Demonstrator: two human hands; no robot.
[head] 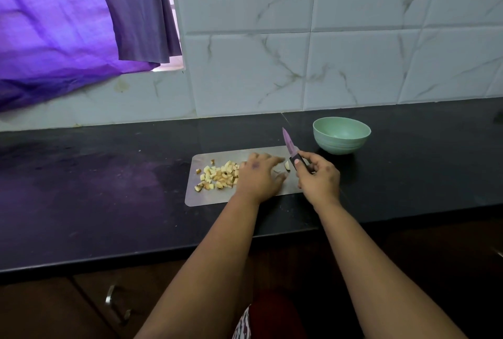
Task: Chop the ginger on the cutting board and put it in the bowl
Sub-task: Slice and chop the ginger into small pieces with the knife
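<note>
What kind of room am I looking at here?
Most likely a home kitchen. A dark stone counter runs under a marble-look tiled wall, with cabinet fronts and a drawer handle below. On the counter, chopped ginger lies on a cutting board beside a green bowl.

A dark counter point(109, 175) carried a pale cutting board point(215, 197) near its front edge and a green bowl point(341, 135) just behind the board's right end.
</note>
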